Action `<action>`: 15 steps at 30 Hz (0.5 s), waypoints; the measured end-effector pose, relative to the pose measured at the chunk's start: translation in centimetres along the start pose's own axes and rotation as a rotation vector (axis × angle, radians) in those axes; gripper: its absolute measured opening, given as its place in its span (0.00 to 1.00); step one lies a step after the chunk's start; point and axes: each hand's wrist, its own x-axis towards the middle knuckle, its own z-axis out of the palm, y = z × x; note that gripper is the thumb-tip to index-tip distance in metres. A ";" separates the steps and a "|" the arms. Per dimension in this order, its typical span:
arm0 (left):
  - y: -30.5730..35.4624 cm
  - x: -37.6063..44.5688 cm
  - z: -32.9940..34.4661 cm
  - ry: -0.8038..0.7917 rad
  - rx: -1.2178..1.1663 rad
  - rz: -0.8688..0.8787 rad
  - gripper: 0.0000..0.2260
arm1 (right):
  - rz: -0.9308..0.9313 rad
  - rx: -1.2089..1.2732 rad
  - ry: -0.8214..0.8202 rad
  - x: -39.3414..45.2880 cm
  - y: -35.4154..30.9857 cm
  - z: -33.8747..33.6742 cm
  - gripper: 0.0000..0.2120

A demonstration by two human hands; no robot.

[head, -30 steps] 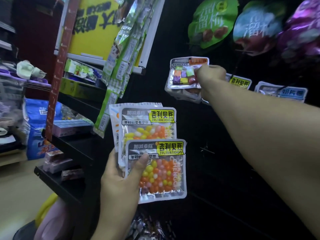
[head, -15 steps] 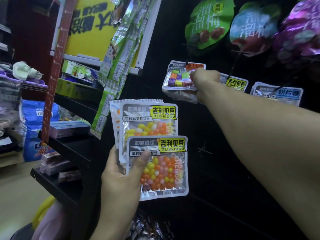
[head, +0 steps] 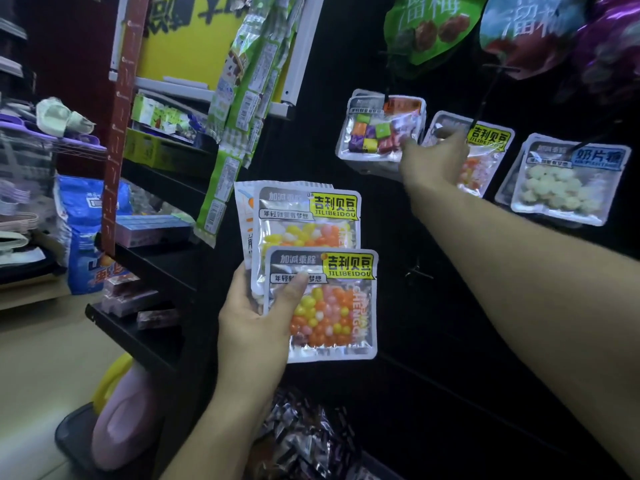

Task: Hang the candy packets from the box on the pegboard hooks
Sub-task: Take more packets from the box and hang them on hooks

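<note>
1. Your right hand (head: 434, 161) reaches out to the pegboard (head: 450, 306), fingers loosely spread between the cube-candy packets (head: 379, 133) and the hanging bean packet (head: 485, 147), gripping nothing.
2. Your left hand (head: 256, 327) holds a fan of bean candy packets (head: 318, 271), thumb pressed on the front one.
3. A milk-tablet packet (head: 568, 181) hangs farther right.

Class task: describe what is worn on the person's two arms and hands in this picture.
Nothing worn shows: the left hand and right hand are bare, with no gloves, rings or watch visible. Both forearms are uncovered to the frame edge; no sleeve appears.
</note>
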 end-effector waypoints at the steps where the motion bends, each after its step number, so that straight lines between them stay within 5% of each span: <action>1: -0.1 -0.1 0.0 0.001 0.004 0.000 0.18 | -0.028 0.105 -0.005 -2.0 0.4 -0.6 0.21; 4: -0.4 -0.5 0.0 -0.003 -0.001 -0.010 0.19 | -0.012 0.324 -0.202 -9.6 2.0 -3.8 0.14; 9: -0.4 -1.0 0.3 0.000 -0.025 -0.036 0.22 | 0.189 0.387 -0.547 -19.7 5.5 -9.4 0.28; 15: -1.1 -2.6 1.5 0.011 -0.041 -0.067 0.19 | 0.312 0.373 -0.550 -21.9 7.8 -10.9 0.23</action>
